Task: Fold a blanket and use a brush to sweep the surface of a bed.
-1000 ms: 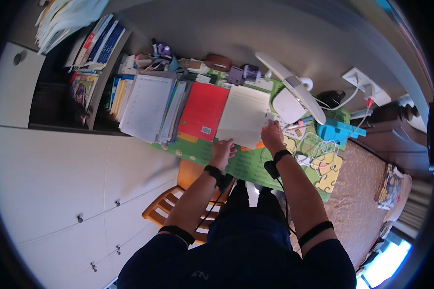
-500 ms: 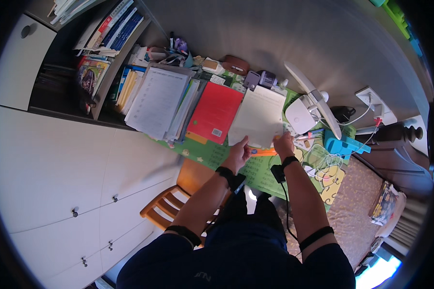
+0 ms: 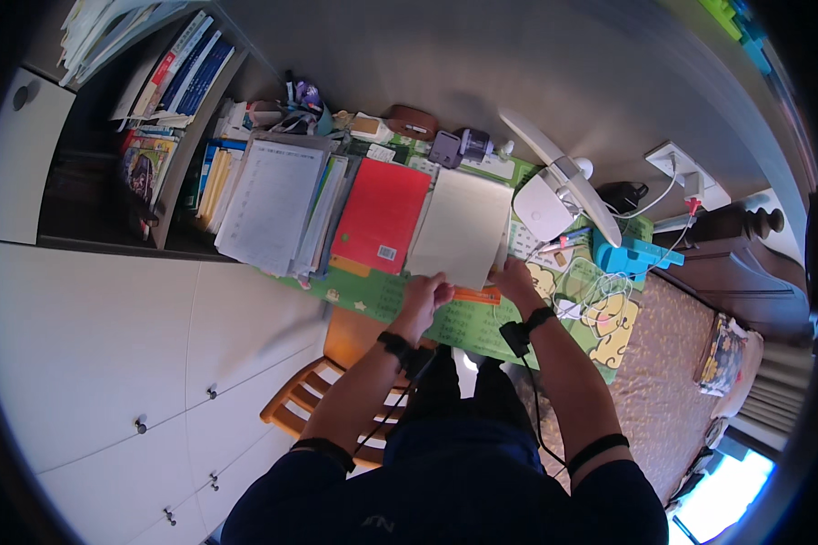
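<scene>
A cream-coloured notebook [image 3: 463,227] or stack of paper lies on the green desk mat, its top page showing almost plain. My left hand [image 3: 423,302] is at its near left corner, fingers curled against the edge. At the near right corner, my right hand [image 3: 516,280] pinches the paper's edge. Under the near edge, between my hands, an orange flat strip [image 3: 475,295] peeks out. Just left of the paper lies a red notebook [image 3: 382,216], and further left a pile of printed sheets and folders [image 3: 273,204].
A white desk lamp [image 3: 545,204] stands right of the paper. Beyond it are a blue holder [image 3: 632,257], tangled white cable [image 3: 600,295] and a power strip [image 3: 689,175]. A purple box [image 3: 475,145] stands at the back. A wooden chair [image 3: 304,395] is near the desk's front.
The view has shifted, so desk things sit further left. The top page showed faint lines near its far edge before; now it looks plain. Both hands remain at the paper's near edge.
</scene>
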A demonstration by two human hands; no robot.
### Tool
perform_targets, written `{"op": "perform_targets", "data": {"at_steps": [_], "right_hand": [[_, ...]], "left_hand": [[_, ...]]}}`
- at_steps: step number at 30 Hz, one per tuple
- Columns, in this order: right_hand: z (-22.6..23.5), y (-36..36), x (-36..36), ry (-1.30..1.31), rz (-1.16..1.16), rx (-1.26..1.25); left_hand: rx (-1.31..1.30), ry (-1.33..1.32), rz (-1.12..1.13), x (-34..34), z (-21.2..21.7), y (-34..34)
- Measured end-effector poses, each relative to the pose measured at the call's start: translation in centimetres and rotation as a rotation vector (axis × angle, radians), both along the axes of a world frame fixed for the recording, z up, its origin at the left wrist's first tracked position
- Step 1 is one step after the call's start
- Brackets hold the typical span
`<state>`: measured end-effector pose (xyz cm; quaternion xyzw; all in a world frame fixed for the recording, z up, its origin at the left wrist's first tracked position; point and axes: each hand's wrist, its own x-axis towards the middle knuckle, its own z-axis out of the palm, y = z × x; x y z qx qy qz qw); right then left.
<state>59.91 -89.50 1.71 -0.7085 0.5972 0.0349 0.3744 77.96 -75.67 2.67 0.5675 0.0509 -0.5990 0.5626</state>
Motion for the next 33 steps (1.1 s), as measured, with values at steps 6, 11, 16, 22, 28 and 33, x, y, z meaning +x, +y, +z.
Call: {"op": "perform_targets", "data": {"at_steps": [6, 11, 16, 22, 28, 33], "right_hand": [[-0.8, 2.0, -3.4, -0.583, -0.558, 0.380], [2.1, 2.9, -1.2, -0.673, -0.539, 0.699], [-1.9, 3.4, -3.0, -0.567, -0.279, 0.373], [2.8, 7.8, -2.1, -0.915, -0.432, 0.474], [4.1, 6.0, 5.0, -0.896, -0.248, 0.569], [1.2, 4.5, 11.9, -0.852, -0.188, 0.647]], "left_hand": [[0.007, 0.149, -0.053, -2.7, 0.7, 4.0], [-0.016, 0.153, -0.064, -3.3, 0.0, 4.1], [0.138, 0.189, -0.335, -3.6, 2.1, 3.4], [-0.088, 0.053, -0.084, -3.1, 3.8, 5.2], [-0.214, -0.243, 0.131, 3.7, 4.6, 4.0], [-0.087, -0.282, 0.074, 14.6, 0.5, 4.0]]}}
